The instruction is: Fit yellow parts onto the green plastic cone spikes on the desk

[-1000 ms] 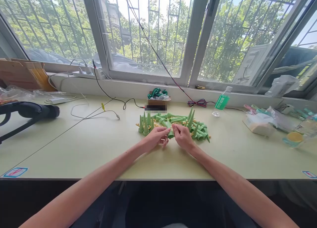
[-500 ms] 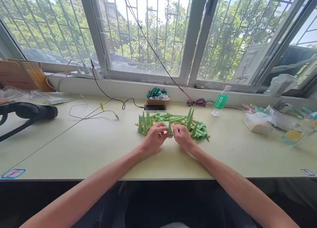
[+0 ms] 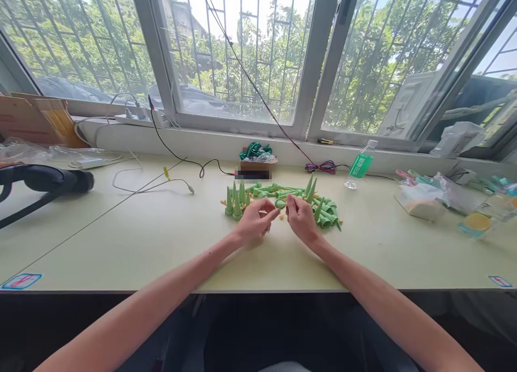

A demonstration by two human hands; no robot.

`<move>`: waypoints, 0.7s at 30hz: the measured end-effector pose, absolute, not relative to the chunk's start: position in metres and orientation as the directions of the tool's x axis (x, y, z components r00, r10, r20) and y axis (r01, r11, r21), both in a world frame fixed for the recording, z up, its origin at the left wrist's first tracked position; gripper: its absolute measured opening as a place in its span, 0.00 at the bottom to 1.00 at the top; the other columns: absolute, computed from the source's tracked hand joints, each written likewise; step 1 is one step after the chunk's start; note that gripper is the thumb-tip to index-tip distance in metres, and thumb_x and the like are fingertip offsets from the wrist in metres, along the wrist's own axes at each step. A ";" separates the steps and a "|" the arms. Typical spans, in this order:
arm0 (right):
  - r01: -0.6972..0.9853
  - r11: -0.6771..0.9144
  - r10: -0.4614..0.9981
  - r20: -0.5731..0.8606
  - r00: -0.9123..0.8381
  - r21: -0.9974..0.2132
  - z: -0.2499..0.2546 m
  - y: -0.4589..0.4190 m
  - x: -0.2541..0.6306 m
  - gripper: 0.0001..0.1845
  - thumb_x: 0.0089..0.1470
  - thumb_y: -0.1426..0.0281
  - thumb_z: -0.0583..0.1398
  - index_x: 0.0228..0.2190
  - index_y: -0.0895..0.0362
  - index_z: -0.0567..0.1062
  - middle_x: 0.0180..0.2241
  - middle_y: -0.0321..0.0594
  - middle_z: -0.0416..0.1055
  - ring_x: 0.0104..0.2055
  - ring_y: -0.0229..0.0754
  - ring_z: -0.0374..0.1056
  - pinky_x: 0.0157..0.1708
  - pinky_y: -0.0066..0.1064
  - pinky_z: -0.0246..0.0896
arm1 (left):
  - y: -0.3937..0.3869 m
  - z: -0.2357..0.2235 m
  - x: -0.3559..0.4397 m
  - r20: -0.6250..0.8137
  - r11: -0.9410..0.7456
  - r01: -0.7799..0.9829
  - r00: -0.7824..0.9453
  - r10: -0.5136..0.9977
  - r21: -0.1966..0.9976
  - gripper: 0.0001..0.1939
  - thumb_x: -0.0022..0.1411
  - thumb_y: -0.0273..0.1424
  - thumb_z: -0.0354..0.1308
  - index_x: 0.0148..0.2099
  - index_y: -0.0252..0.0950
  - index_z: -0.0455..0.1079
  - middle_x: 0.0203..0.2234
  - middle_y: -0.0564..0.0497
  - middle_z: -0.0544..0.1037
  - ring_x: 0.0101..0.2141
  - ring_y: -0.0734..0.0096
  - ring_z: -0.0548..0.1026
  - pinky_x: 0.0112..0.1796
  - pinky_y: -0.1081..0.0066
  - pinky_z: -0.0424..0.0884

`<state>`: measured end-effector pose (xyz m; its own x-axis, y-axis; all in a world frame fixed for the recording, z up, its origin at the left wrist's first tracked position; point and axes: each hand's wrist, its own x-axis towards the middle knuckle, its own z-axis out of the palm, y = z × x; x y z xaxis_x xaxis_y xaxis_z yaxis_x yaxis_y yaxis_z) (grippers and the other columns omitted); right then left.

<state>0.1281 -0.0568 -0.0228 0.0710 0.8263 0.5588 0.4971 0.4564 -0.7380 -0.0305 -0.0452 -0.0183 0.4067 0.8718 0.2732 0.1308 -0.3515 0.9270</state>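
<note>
Between my two hands is a light green cone point(image 3: 280, 204), tipped so that its round end faces me. My left hand point(image 3: 256, 219) has its thumb and index finger at the left side of the cone, closed on its edge. My right hand point(image 3: 301, 217) is closed in a pinch close to the cone's right side; what lies in its fingertips is mostly hidden. A tiny yellow piece point(image 3: 281, 217) lies on the table below the cone. Several green cones point(image 3: 237, 205) stand upright beyond my left hand. Past my right hand, more green cone-shaped pieces point(image 3: 327, 215) lie heaped.
Behind the pieces is a small box point(image 3: 258, 166) holding green wrapping. A water bottle point(image 3: 361, 165) stands at the back right, near bagged items point(image 3: 424, 199). A white cable point(image 3: 153, 189) and a black headset-like object point(image 3: 48, 183) lie on the left.
The cone between my hands has gone from upright to tipped, its round end now towards me. My left fingers have shifted around it, and the tiny yellow piece below has come into view.
</note>
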 end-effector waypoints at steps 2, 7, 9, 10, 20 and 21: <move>0.500 0.460 0.820 0.567 0.079 -0.734 -0.023 -0.057 0.129 0.25 0.65 0.55 0.46 0.20 0.54 0.59 0.16 0.32 0.58 0.19 0.36 0.53 0.23 0.30 0.47 | -0.044 -0.018 -0.031 0.173 -0.229 0.065 0.465 0.868 0.971 0.23 0.61 0.50 0.56 0.31 0.32 0.66 0.23 0.53 0.69 0.16 0.81 0.66 0.17 0.76 0.62; 0.480 0.505 0.813 0.583 0.015 -0.717 -0.027 -0.054 0.129 0.24 0.65 0.55 0.47 0.21 0.54 0.59 0.16 0.32 0.57 0.19 0.35 0.52 0.23 0.30 0.47 | -0.041 -0.019 -0.032 -0.007 0.026 -0.023 0.600 0.800 0.999 0.30 0.61 0.56 0.51 0.33 0.30 0.70 0.25 0.50 0.71 0.18 0.80 0.67 0.18 0.76 0.62; 0.454 0.515 0.818 0.575 -0.008 -0.727 -0.030 -0.053 0.128 0.24 0.64 0.55 0.47 0.21 0.54 0.59 0.16 0.31 0.56 0.19 0.35 0.52 0.22 0.29 0.47 | -0.040 -0.020 -0.033 -0.014 0.050 -0.040 0.618 0.786 0.998 0.29 0.59 0.55 0.54 0.33 0.30 0.70 0.26 0.50 0.71 0.19 0.81 0.66 0.18 0.77 0.62; 0.442 0.518 0.821 0.570 -0.016 -0.733 -0.031 -0.053 0.128 0.24 0.64 0.55 0.47 0.21 0.54 0.59 0.16 0.31 0.56 0.19 0.35 0.52 0.22 0.29 0.47 | -0.041 -0.020 -0.034 -0.011 0.052 -0.049 0.617 0.787 0.997 0.28 0.59 0.55 0.55 0.33 0.30 0.70 0.26 0.50 0.71 0.19 0.81 0.66 0.18 0.77 0.62; 0.415 0.500 0.844 0.535 -0.038 -0.760 -0.030 -0.054 0.129 0.25 0.64 0.54 0.48 0.20 0.54 0.60 0.15 0.32 0.58 0.19 0.35 0.53 0.21 0.29 0.47 | -0.043 -0.018 -0.040 0.139 -0.210 0.060 0.572 0.808 0.976 0.24 0.60 0.50 0.56 0.31 0.32 0.68 0.15 0.55 0.67 0.16 0.80 0.64 0.20 0.77 0.62; 0.415 0.498 0.846 0.532 -0.038 -0.762 -0.030 -0.054 0.129 0.25 0.64 0.54 0.48 0.20 0.54 0.59 0.15 0.32 0.57 0.19 0.35 0.53 0.21 0.29 0.47 | -0.044 -0.018 -0.040 0.181 -0.273 0.087 0.552 0.814 0.958 0.22 0.60 0.49 0.57 0.30 0.33 0.67 0.14 0.56 0.66 0.15 0.80 0.64 0.20 0.77 0.61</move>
<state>0.1290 -0.0544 -0.0300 -0.0380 0.8456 0.5324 0.4147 0.4981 -0.7615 -0.0404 -0.0439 -0.0179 0.5523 0.8136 0.1814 0.0872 -0.2728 0.9581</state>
